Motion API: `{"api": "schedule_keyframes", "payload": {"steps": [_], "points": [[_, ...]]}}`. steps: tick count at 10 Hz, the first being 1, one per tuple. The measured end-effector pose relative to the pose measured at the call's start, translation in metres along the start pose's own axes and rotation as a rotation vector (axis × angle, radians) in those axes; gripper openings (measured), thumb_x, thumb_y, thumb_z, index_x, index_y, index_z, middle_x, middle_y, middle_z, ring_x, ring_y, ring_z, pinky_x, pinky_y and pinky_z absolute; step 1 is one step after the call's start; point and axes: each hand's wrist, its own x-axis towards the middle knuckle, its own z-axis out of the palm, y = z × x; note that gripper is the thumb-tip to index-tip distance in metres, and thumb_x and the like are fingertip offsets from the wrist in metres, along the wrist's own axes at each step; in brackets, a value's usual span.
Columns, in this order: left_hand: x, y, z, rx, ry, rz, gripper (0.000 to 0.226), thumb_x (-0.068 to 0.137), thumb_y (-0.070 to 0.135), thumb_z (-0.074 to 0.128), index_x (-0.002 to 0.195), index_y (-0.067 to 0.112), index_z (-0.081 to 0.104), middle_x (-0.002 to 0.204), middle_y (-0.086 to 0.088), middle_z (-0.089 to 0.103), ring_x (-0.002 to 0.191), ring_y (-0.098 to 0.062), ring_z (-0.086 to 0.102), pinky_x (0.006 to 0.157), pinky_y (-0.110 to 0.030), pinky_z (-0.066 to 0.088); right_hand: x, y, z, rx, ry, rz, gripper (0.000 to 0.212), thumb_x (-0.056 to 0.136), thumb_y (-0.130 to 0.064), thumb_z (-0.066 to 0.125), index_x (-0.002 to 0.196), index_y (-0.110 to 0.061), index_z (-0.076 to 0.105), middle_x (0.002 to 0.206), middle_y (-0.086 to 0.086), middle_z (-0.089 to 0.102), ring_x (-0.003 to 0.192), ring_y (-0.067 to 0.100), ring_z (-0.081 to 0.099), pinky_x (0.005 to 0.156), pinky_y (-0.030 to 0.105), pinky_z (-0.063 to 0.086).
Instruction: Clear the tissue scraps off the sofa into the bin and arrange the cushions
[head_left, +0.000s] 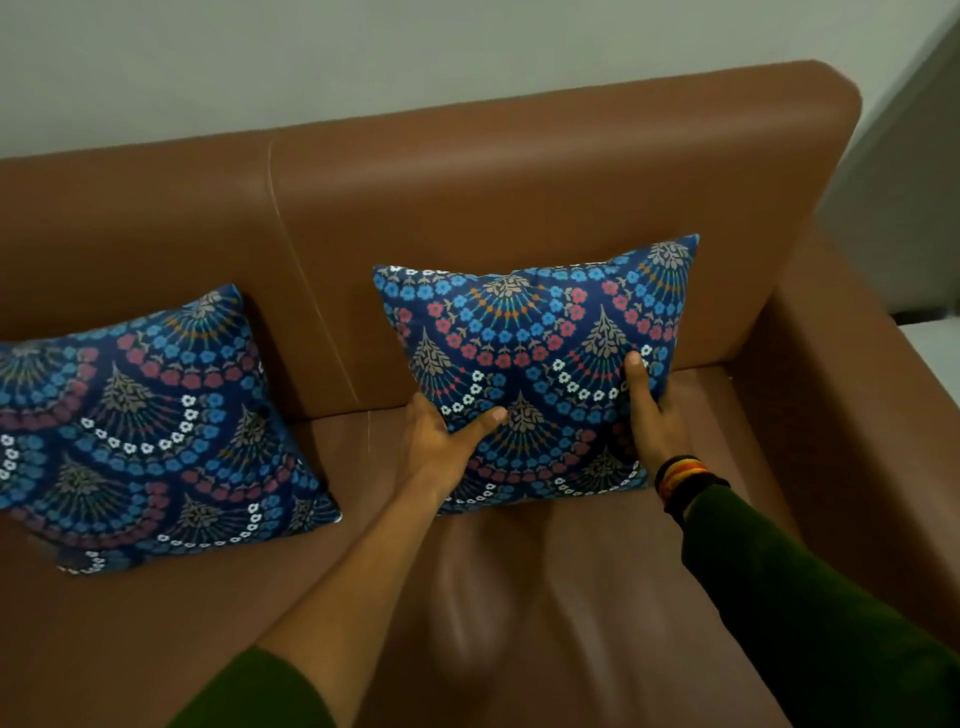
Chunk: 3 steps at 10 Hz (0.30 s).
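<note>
A square, navy-blue cushion printed with fans of blue, red and white flowers (535, 358) is shown propped upright against the backrest of a brown leather sofa (519, 176), towards its right arm. The cushion is gripped at its lower corners: the left hand (441, 447) is closed on the lower left corner, thumb laid across the front, and the right hand (654, 410) is closed on the lower right edge, thumb pointing up. A second cushion of the same print (150, 431) is seen lying tilted against the backrest, well apart on the left
</note>
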Motion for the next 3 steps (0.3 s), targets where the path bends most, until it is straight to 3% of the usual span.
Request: {"api": "schedule_keyframes", "payload": {"steps": [1,2,3], "points": [[0.002,-0.004,-0.001,0.053,0.016,0.032,0.099,0.057,0.081,0.082,0.138,0.039,0.043,0.140,0.012,0.057,0.132,-0.017,0.056,0.105,-0.050,0.054,0.003,0.003,0.000,-0.043,-0.001,0.014,0.085,0.080,-0.084,0.050,0.150,-0.039,0.036,0.151,-0.006,0.050,0.135,0.024,0.051,0.113,0.052,0.042],[-0.013,0.010,-0.014,0.123,0.076,0.102,0.099,0.072,0.079,0.073,0.153,0.035,0.037,0.152,0.007,0.050,0.140,-0.019,0.050,0.112,-0.049,0.048,-0.012,-0.007,0.005,-0.019,0.018,-0.019,0.085,0.086,-0.077,0.050,0.156,-0.038,0.020,0.163,-0.006,0.031,0.146,0.021,0.037,0.117,0.049,0.036],[-0.031,0.019,-0.035,0.257,0.200,0.151,0.089,0.095,0.067,0.053,0.165,0.025,0.016,0.169,0.000,0.026,0.154,-0.022,0.028,0.125,-0.044,0.029,-0.063,0.000,0.001,-0.029,0.100,-0.054,0.086,0.095,-0.057,0.051,0.160,-0.024,0.004,0.168,-0.004,0.013,0.145,0.007,0.023,0.112,0.032,0.030]]}}
